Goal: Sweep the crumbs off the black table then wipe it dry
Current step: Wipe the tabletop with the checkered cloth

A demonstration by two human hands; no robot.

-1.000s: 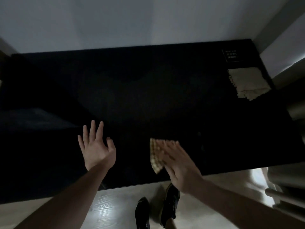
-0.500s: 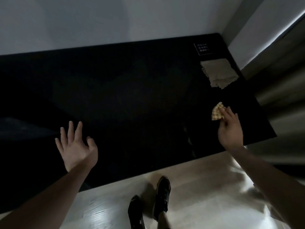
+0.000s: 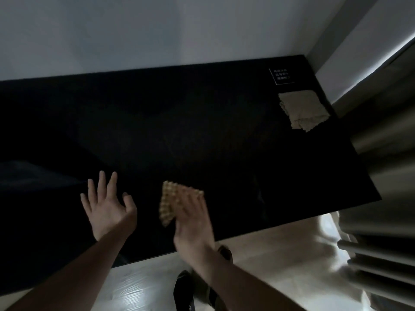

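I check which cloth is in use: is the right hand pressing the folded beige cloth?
No, the right hand presses a checkered yellow cloth.

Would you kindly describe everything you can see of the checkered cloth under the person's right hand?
The checkered cloth is small, tan and cream, with a bumpy waffle-like weave. It lies on the black table close to its near edge, partly covered by the right hand, whose straight fingers press on it. Its left part sticks out past the fingers, with one corner pointing toward the near edge. Motion blur hides finer detail.
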